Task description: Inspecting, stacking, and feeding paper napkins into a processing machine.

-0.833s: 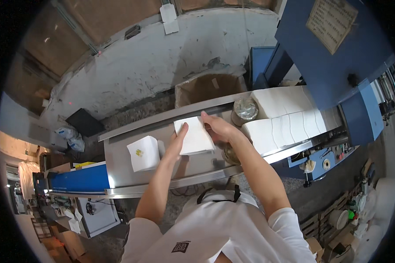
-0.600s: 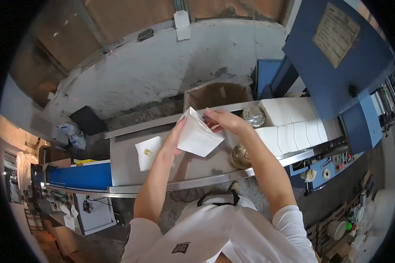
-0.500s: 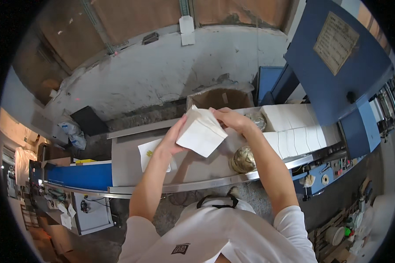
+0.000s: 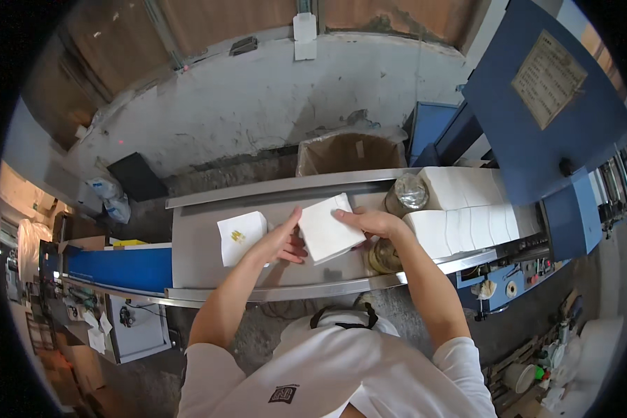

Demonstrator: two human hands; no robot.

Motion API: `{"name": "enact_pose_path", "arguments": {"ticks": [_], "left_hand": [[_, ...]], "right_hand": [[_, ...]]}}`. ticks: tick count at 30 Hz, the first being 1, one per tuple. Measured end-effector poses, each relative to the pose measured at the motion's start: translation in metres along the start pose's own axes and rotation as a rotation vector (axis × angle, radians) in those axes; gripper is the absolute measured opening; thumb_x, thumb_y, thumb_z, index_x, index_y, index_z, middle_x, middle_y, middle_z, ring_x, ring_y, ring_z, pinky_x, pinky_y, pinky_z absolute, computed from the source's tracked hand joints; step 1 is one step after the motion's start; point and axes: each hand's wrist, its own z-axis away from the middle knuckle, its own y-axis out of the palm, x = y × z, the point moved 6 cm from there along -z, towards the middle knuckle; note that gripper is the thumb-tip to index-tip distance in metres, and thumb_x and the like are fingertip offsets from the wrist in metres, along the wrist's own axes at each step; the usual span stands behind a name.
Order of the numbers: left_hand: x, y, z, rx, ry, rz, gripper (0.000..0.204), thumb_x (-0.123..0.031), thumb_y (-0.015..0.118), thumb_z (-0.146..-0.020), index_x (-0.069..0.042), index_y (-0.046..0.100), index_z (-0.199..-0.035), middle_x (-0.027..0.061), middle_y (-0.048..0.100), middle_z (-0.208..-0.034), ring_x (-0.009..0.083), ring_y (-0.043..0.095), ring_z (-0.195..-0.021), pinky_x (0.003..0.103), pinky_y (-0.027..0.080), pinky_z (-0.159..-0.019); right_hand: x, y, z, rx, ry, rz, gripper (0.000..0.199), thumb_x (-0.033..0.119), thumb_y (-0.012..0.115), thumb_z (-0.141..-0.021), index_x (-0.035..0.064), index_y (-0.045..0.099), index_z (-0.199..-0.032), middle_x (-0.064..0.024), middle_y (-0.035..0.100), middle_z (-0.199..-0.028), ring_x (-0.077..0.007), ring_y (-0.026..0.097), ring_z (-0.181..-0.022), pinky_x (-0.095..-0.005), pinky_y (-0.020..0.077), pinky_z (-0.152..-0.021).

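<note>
Above the grey metal trough, my right hand (image 4: 376, 223) grips a square stack of white paper napkins (image 4: 331, 231), its thumb on top and the other fingers mostly hidden behind the edge. My left hand (image 4: 282, 242) is open at the stack's left side, fingers apart and thumb close to the edge; I cannot tell whether it touches. Left of it lies a white paper pile (image 4: 240, 226) with small yellow strips on top. Two rows of similar white stacks (image 4: 460, 226) fill the trough on the right.
Two round, shiny weights or jars, one at the back (image 4: 407, 193) and one in front (image 4: 385, 258), stand against the rows' ends. A lined cardboard box (image 4: 352, 155) sits behind the trough. Blue machine panels (image 4: 536, 83) rise at right. A metal rail (image 4: 299, 290) runs along the front.
The napkin stack has come down lower and now lies flatter. My left hand has loosened from its side and spread its fingers, while my right hand keeps its hold.
</note>
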Motion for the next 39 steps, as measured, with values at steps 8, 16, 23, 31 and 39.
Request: {"name": "enact_pose_path", "arguments": {"ticks": [8,16,23,31,39], "left_hand": [[0.011,0.015,-0.016,-0.309,0.344,-0.096,0.086,-0.073,0.043,-0.088,0.0,0.049,-0.132,0.0091,0.062,-0.09,0.0161,0.057,-0.067,0.028,0.045,-0.048],[-0.013,0.038,0.015,-0.407,0.523,0.035,0.071,-0.059,0.051,-0.094,0.004,0.053,-0.128,0.0157,0.064,-0.113,0.0193,0.059,-0.106,0.032,0.045,-0.091],[-0.043,0.065,0.052,-0.408,0.704,0.08,0.065,-0.053,0.049,-0.098,0.003,0.049,-0.132,0.0143,0.06,-0.12,0.0184,0.057,-0.11,0.03,0.045,-0.092],[-0.052,0.074,0.06,-0.385,0.823,0.071,0.058,-0.042,0.05,-0.1,0.0,0.039,-0.138,0.0124,0.059,-0.12,0.0177,0.056,-0.108,0.031,0.045,-0.092],[-0.033,0.067,0.048,-0.492,1.12,-0.007,0.06,-0.024,0.059,-0.095,0.0,0.03,-0.142,0.0155,0.047,-0.135,0.0221,0.05,-0.121,0.033,0.042,-0.1]], "right_hand": [[0.004,0.023,-0.015,0.003,-0.106,-0.088,0.072,0.056,0.061,-0.089,-0.0057,0.056,-0.126,-0.0096,0.065,-0.11,-0.0148,0.06,-0.096,-0.0276,0.049,-0.082],[0.026,0.023,0.009,-0.092,-0.309,-0.163,0.055,0.041,0.058,-0.097,0.001,0.051,-0.134,-0.0073,0.063,-0.114,-0.0141,0.058,-0.1,-0.0288,0.047,-0.087],[0.052,0.01,0.047,-0.245,-0.334,-0.24,0.053,0.044,0.048,-0.1,0.0038,0.052,-0.134,-0.0045,0.062,-0.112,-0.0123,0.055,-0.1,-0.0262,0.0447,-0.084],[0.074,0.02,0.067,-0.32,-0.511,-0.096,0.058,0.041,0.048,-0.101,0.0031,0.041,-0.144,-0.0081,0.058,-0.121,-0.0143,0.052,-0.108,-0.0302,0.0427,-0.092],[0.042,0.028,0.024,-0.33,-0.539,-0.572,0.04,0.037,0.05,-0.101,0.0019,0.056,-0.119,-0.0037,0.06,-0.105,-0.0113,0.053,-0.097,-0.0262,0.0424,-0.087]]}}
